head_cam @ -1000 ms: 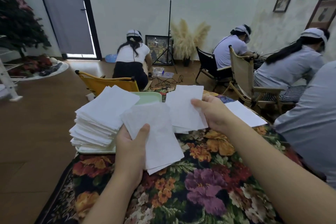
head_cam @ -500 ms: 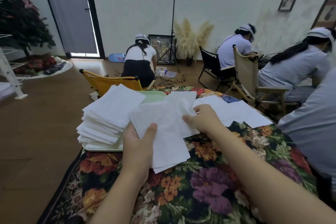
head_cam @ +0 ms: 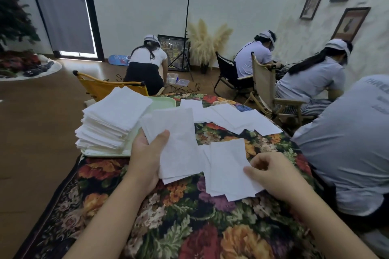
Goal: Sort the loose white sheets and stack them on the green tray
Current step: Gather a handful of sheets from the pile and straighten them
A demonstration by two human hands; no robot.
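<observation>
The right hand (head_cam: 271, 176), which half a second ago reached toward the far scattered sheets, has dropped to the near right and now pinches the edge of a small pile of loose white paper sheets (head_cam: 227, 170) lying on the floral-patterned tablecloth (head_cam: 189, 227). The left hand (head_cam: 147, 153) still grips a collected sheaf of white sheets (head_cam: 176, 145), thumb clamped on top, just beside the tall white stack (head_cam: 111, 120) on the pale green plastic tray (head_cam: 166, 102) at far left. More scattered white sheets (head_cam: 231, 118) remain far right. Judgement: gathering continues; stacking remains incomplete.
</observation>
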